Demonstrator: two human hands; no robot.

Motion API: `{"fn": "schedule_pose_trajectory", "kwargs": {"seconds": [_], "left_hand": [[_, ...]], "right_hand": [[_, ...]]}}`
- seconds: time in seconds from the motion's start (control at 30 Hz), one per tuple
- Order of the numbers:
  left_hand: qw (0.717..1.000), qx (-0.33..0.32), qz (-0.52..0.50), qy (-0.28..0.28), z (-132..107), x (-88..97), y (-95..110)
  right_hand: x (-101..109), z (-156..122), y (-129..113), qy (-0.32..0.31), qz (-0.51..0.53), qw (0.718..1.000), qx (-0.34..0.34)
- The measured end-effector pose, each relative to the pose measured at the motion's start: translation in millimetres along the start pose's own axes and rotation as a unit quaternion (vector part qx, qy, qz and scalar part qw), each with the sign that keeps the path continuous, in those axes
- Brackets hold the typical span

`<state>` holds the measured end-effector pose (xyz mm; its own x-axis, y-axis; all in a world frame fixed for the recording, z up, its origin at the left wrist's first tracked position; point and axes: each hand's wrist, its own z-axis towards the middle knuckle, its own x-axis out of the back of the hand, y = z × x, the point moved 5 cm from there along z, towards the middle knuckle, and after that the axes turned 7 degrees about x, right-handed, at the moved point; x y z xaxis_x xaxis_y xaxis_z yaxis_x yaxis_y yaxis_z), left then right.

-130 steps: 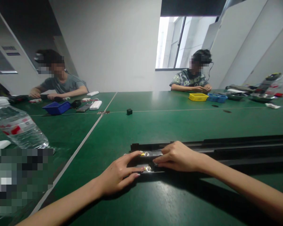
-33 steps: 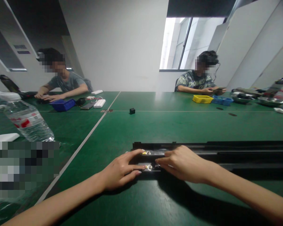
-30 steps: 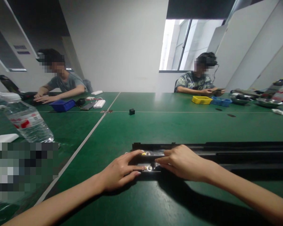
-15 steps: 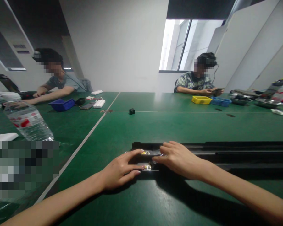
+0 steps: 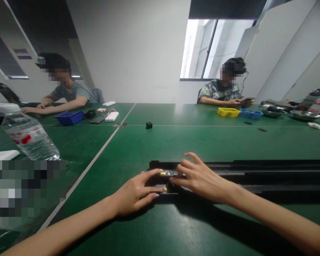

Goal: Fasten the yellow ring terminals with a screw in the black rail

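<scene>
A long black rail (image 5: 269, 174) lies across the green table (image 5: 176, 142) in front of me, running off to the right. Its left end carries a small metal fitting with brass and silver parts (image 5: 165, 173). My left hand (image 5: 134, 193) rests at that end, index finger and thumb stretched along either side of the fitting. My right hand (image 5: 200, 176) lies over the rail just right of the fitting, fingers spread and partly lifted, thumb and forefinger tips touching the fitting.
A water bottle (image 5: 26, 135) stands at the left. A small black cube (image 5: 149, 125) sits mid-table. Two other people sit at the far side, near a blue bin (image 5: 69, 118), a yellow bin (image 5: 228, 112) and metal bowls (image 5: 304, 114).
My right hand has slid a little left along the rail and its fingers have opened and lifted. My left hand has stayed put. The far-left person's arms shifted.
</scene>
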<state>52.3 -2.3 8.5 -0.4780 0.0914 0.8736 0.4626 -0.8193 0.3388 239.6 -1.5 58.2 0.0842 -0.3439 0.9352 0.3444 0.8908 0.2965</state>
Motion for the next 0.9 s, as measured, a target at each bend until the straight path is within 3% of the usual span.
{"fn": "schedule_pose_trajectory", "kwargs": {"seconds": [0.3, 0.9], "left_hand": [[1.000, 0.000, -0.004, 0.001, -0.2, 0.4, 0.3], [1.000, 0.004, 0.000, -0.004, 0.7, 1.4, 0.8]], "right_hand": [[0.3, -1.6, 1.5, -0.017, 0.019, 1.000, -0.001], [6.8, -2.0, -7.2, 0.032, -0.010, 0.997, 0.065]]}}
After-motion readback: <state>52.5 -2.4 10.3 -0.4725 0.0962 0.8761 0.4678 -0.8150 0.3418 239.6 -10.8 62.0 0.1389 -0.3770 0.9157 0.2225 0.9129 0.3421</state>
